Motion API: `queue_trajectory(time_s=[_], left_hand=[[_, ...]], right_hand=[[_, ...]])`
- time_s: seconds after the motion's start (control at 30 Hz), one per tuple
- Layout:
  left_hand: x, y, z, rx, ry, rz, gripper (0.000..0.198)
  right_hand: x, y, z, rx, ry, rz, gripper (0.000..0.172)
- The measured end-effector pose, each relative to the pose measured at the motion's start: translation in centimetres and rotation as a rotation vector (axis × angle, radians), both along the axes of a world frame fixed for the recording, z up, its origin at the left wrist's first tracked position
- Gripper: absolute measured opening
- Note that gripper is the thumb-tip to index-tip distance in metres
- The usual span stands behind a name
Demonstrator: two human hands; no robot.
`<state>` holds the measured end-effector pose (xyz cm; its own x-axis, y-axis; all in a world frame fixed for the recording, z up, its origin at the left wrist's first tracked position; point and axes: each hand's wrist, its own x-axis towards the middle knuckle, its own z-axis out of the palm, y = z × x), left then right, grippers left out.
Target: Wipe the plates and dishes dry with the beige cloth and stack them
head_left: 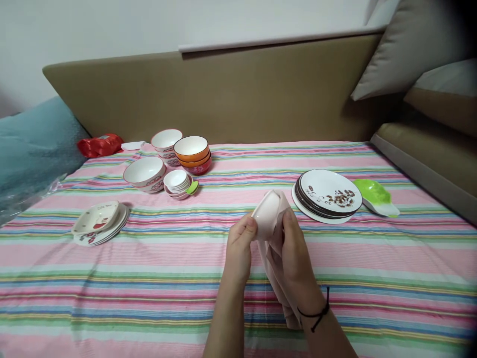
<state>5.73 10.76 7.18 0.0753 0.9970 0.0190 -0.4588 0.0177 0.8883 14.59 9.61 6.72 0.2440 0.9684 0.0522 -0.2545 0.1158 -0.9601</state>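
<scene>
My left hand grips a small pale pink bowl by its rim, tilted on its side above the striped sheet. My right hand is closed on a pale pink cloth that wraps the bowl's right side and hangs down under my wrist. A black band circles my right wrist. Both hands are held over the middle of the bed.
A stack of flowered plates and a green dish lie to the right. Small saucers, white bowls, orange bowls and a plate stack sit to the left. A red bag lies by the headboard.
</scene>
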Motion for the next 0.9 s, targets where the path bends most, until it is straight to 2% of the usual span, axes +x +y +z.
queue_trajectory(time_s=[0.07,0.17,0.27,0.37,0.47,0.53,0.67,0.8,0.9], left_hand=[[-0.1,0.0,0.1,0.001,-0.001,0.043,0.036],[-0.2,0.0,0.3,-0.022,-0.037,0.082,0.038],[-0.1,-0.1,0.2,-0.016,-0.04,0.056,0.037],[0.2,-0.1,-0.1,0.027,-0.012,0.033,0.036],[0.4,-0.2,-0.3,0.056,0.023,0.009,0.035],[0.5,-0.3,-0.1,0.07,0.071,-0.016,0.031],[0.5,-0.5,0.8,0.129,0.265,-0.156,0.028],[0.6,-0.6,1.4,0.168,0.414,-0.431,0.035],[1.0,-0.7,1.5,0.223,0.467,-0.482,0.046]], right_hand=[[0.3,-0.2,0.2,0.07,-0.128,-0.048,0.05],[0.9,-0.4,0.6,0.256,-0.383,-0.083,0.043],[1.0,-0.3,0.7,0.337,-0.391,-0.065,0.039],[0.4,-0.2,0.4,0.205,-0.146,-0.078,0.04],[-0.2,-0.2,0.1,-0.024,0.203,-0.001,0.042],[-0.2,0.0,0.1,-0.148,0.358,0.036,0.037],[1.2,0.6,0.4,-0.276,0.495,0.003,0.025],[2.6,1.1,0.1,-0.403,0.573,0.031,0.036],[3.0,1.3,-0.3,-0.378,0.541,0.043,0.036]])
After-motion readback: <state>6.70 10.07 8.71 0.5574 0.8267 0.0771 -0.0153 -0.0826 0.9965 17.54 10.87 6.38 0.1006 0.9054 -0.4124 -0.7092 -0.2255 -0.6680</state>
